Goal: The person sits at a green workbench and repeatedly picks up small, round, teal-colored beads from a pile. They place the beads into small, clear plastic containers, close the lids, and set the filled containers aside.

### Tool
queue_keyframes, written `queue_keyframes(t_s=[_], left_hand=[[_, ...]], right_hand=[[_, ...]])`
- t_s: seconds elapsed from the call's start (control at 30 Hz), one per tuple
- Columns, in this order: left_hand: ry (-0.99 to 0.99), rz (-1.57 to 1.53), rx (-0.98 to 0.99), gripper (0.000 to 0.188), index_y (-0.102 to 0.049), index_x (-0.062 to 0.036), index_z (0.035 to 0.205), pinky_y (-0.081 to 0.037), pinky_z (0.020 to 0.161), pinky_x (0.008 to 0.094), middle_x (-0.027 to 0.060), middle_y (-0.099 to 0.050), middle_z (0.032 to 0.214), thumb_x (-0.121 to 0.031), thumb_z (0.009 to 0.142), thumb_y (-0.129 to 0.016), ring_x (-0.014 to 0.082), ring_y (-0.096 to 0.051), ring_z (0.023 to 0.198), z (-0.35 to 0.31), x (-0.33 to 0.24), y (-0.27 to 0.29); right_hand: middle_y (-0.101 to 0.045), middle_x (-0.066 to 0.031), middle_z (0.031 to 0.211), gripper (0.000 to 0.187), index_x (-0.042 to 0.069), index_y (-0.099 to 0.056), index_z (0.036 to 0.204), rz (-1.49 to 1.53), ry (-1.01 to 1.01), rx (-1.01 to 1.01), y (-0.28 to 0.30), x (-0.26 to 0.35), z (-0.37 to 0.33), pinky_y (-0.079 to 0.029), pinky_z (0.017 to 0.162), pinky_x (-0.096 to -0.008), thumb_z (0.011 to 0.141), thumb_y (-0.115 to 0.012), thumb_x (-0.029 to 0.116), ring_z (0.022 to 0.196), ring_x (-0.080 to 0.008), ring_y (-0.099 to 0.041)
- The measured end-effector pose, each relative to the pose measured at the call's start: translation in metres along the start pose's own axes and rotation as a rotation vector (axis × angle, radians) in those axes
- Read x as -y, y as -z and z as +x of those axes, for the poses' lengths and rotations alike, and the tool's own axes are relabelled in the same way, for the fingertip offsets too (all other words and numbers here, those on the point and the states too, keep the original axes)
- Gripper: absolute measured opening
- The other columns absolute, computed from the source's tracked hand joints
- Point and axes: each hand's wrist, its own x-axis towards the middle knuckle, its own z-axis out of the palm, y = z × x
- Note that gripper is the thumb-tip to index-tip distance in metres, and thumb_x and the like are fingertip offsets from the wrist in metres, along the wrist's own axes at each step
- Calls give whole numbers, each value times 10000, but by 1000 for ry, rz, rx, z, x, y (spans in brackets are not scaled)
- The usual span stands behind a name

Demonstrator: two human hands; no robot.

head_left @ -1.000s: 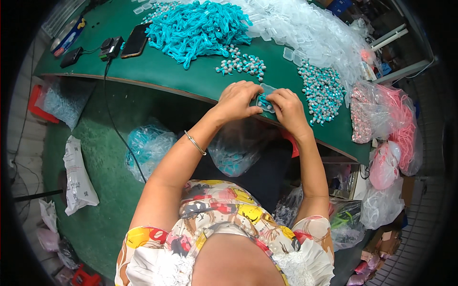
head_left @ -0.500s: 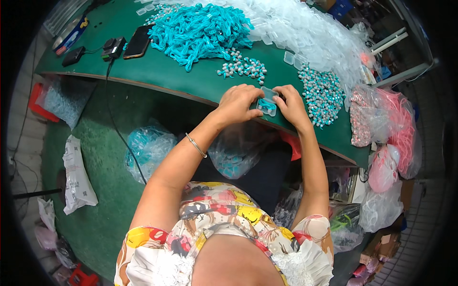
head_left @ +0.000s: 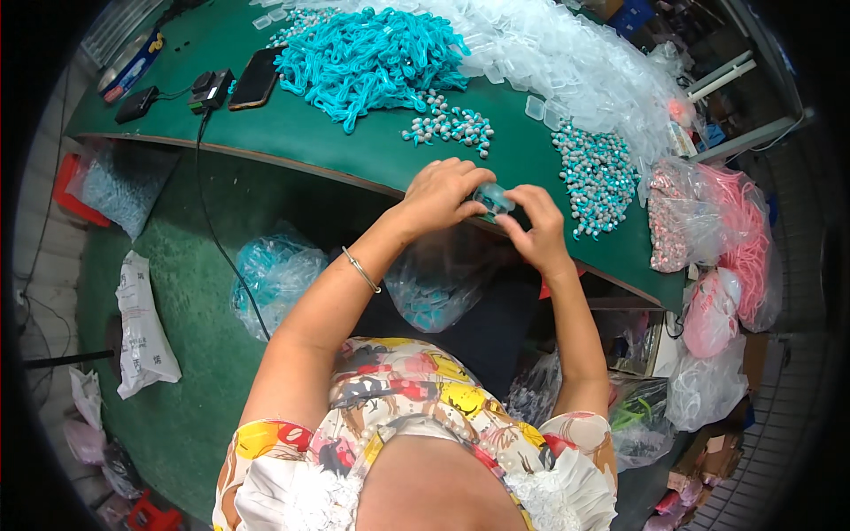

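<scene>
At the table's front edge, a small clear plastic case (head_left: 493, 200) with teal cord inside sits between my two hands. My left hand (head_left: 440, 195) grips its left side with thumb and fingers. On the right side, my right hand (head_left: 537, 225) pinches it, fingers on the lid and thumb below. The lid looks folded over, but I cannot tell whether it is fully closed. Just beyond lies a small scatter of grey-and-teal earplug-like pieces (head_left: 453, 124). A larger heap of the same pieces (head_left: 598, 174) lies right of my right hand.
A big pile of teal cords (head_left: 376, 62) lies on the green table (head_left: 328, 146), with a mound of clear cases (head_left: 567, 57) behind. A phone (head_left: 255, 78) and a small black device (head_left: 210, 91) rest at left. Bags of pink cords (head_left: 751, 252) hang at right; a plastic bag (head_left: 434, 288) is below.
The case's lid has swung from raised to folded over the cord. My right hand has shifted slightly toward me and left, its fingers moving onto the lid. My left hand stays in place.
</scene>
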Motion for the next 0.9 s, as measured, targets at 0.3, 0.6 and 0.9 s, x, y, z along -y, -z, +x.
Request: queue_keyframes(t_s=[0.3, 0.6, 0.9], left_hand=[[-3, 4, -5, 264, -630, -69, 1024, -474, 806, 440, 93, -625, 938, -271, 866, -694, 313, -609, 903, -3, 3, -9], [55, -22, -128, 419, -578, -63, 1148, -447, 778, 419, 100, -622, 939, -260, 816, -741, 300, -613, 885, -10, -6, -8], [107, 103, -182, 403, -636, -87, 1122, -436, 763, 394, 70, -620, 929, -233, 768, -763, 272, -592, 894, -22, -15, -4]], right_hand=[[-608, -169, 1051, 305, 9, -623, 1078, -7, -40, -1, -23, -6, 0, -504, 821, -413, 784, -705, 21, 958, -359, -605], [-584, -186, 1137, 487, 11, -592, 1187, 92, -120, -45, -26, -3, 1, -512, 858, -398, 730, -757, 42, 1038, -354, -593], [-570, -187, 1185, 596, 14, -551, 1257, 62, -112, -47, -29, -2, 0, -511, 877, -402, 705, -774, 41, 1081, -357, -575]])
